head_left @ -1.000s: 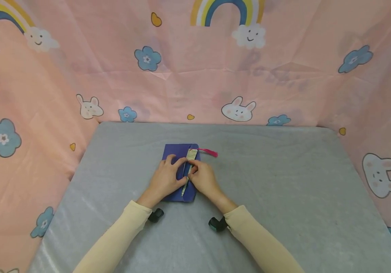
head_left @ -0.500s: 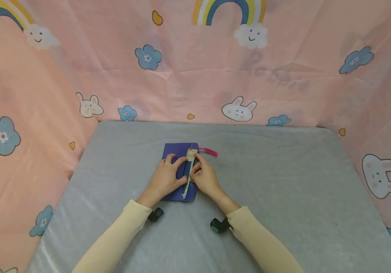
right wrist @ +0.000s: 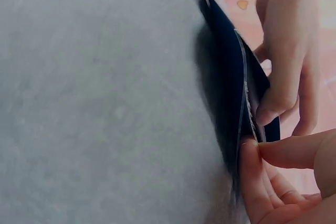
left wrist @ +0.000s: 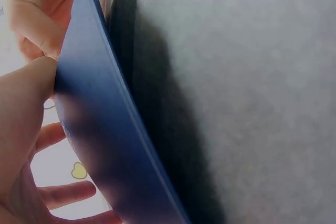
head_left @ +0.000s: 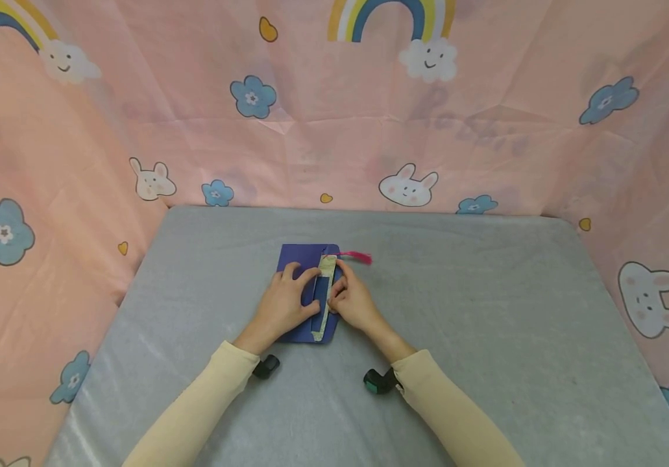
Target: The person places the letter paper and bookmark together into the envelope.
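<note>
A flat blue card folder (head_left: 293, 256) lies near the middle of the table, its right-hand corners rounded. Along its right side runs a pale patterned bookmark (head_left: 327, 264) with a dark blue rectangle in it and a pink tassel (head_left: 360, 257) trailing off to the right. My left hand (head_left: 283, 303) rests on the folder with spread fingers, its thumb at the bookmark's left edge. My right hand (head_left: 357, 303) pinches the bookmark's right edge between thumb and finger. In the right wrist view, thin layers of the folder (right wrist: 226, 45) stand apart beside the pinching fingertips (right wrist: 252, 156).
Grey cloth covers the table (head_left: 486, 311), which stretches out around the folder. A pink printed curtain (head_left: 322, 149) hangs behind and at both sides. Black wrist cameras stick out beneath both cuffs, the right one (head_left: 377, 381) close over the cloth.
My right fingers have shifted slightly rightward, off the middle of the bookmark to its right edge. More of the bookmark and its dark rectangle now shows. My left hand has stayed in place.
</note>
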The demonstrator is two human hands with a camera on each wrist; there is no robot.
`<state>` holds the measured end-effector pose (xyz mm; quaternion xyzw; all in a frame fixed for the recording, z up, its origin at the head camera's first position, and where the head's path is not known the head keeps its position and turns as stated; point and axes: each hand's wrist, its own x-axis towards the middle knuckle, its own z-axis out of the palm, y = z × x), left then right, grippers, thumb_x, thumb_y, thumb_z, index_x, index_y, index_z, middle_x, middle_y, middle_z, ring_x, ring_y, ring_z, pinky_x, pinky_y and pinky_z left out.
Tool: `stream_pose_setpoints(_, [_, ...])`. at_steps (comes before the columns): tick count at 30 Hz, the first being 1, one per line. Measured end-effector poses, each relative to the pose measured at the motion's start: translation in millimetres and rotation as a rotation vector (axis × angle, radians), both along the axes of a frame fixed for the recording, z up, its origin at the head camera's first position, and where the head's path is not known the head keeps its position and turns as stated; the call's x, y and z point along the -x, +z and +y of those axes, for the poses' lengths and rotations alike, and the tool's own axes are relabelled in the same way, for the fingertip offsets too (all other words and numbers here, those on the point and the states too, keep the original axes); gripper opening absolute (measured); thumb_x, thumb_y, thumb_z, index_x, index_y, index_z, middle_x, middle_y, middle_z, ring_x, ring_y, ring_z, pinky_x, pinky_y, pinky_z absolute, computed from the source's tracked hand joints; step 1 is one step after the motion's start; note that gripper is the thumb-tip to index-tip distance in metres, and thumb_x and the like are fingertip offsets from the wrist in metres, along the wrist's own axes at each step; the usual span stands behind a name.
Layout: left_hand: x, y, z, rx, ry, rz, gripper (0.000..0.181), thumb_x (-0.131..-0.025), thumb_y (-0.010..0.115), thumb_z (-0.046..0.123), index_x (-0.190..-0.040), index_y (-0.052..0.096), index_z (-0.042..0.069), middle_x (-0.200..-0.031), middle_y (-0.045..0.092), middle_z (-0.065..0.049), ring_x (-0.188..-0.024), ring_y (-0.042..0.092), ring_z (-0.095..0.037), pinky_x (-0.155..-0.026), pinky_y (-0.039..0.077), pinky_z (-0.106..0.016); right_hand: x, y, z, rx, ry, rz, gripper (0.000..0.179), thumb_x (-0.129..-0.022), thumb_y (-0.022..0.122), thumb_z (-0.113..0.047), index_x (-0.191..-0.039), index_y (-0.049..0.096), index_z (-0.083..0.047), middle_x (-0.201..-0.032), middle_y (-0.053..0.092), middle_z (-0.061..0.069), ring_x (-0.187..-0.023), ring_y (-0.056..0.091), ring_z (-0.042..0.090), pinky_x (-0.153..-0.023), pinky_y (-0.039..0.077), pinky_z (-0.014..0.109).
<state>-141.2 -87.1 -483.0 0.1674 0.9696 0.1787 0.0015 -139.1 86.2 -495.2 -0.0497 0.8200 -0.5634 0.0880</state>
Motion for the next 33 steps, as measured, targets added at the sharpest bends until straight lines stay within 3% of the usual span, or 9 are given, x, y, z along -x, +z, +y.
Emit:
stream_pose_setpoints(6, [1.3, 0.5, -0.6, 0.0, 0.005, 0.0, 0.062, -0.083, 0.073, 0.036, -0.14, 0.053, 0.03, -0.143, 0.048, -0.022, -0.116, 0.056, -0.045, -0.088, 0.054, -0.056, -2.1, 2.6, -1.7, -0.03, 0.019, 0.074, 0.081, -0.082, 0.063, 0.012, -0.154, 0.028, -0.001, -0.083, 0.059, 0.011, -0.058, 0.056, 0.008, -0.06, 0.049, 0.022])
stream_pose_setpoints(12, [1.2, -0.6, -0.4, 0.024, -0.003, 0.008, 0.062, -0.083, 0.073, 0.037, -0.141, 0.053, 0.03, -0.142, 0.048, -0.022, -0.116, 0.056, -0.046, -0.087, 0.054, -0.057, 0.4, -3.2, -1.2, 0.04, -0.041, -0.043, 0.086, -0.08, 0.063, 0.011, -0.155, 0.023, -0.001, -0.079, 0.061, 0.012, -0.059, 0.058, 0.008, -0.062, 0.053, 0.024])
stream_pose_setpoints(16, [1.6, -2.4, 0.4, 0.037, -0.004, 0.009, 0.062, -0.083, 0.072, 0.038, -0.141, 0.053, 0.031, -0.142, 0.048, -0.022, -0.117, 0.056, -0.046, -0.087, 0.054, -0.058, 3.1, -5.2, -0.2, 0.05, -0.083, -0.057, 0.078, -0.079, 0.066, 0.009, -0.149, 0.034, 0.003, -0.077, 0.065, 0.015, -0.054, 0.06, 0.009, -0.057, 0.056, 0.027])
stream_pose_setpoints(21, [2.1, -2.4, 1.0, 0.037, -0.006, 0.002, 0.062, -0.084, 0.072, 0.038, -0.142, 0.052, 0.03, -0.142, 0.048, -0.021, -0.12, 0.055, -0.047, -0.089, 0.054, -0.058, 12.1, -5.4, 5.7, -0.042, -0.12, 0.011, 0.055, -0.084, 0.07, 0.001, -0.136, 0.053, 0.005, -0.071, 0.067, 0.014, -0.046, 0.057, 0.006, -0.05, 0.052, 0.024])
stream_pose_setpoints(27, [2.2, -0.9, 0.3, 0.024, 0.007, -0.008, 0.061, -0.084, 0.071, 0.037, -0.142, 0.052, 0.03, -0.144, 0.048, -0.021, -0.119, 0.055, -0.045, -0.093, 0.052, -0.057, 34.2, -2.4, 16.2, -0.208, -0.226, 0.164, 0.039, -0.087, 0.069, -0.006, -0.126, 0.064, -0.002, -0.071, 0.066, 0.012, -0.046, 0.056, 0.01, -0.05, 0.048, 0.023])
stream_pose_setpoints(33, [1.5, -0.7, 0.5, 0.024, 0.007, -0.02, 0.061, -0.084, 0.071, 0.038, -0.142, 0.052, 0.031, -0.144, 0.047, -0.021, -0.119, 0.055, -0.044, -0.091, 0.053, -0.057, 51.2, -2.2, 22.5, -0.361, -0.231, 0.211, 0.035, -0.088, 0.07, -0.014, -0.121, 0.069, -0.003, -0.084, 0.073, 0.013, -0.07, 0.068, 0.022, -0.067, 0.052, 0.032])
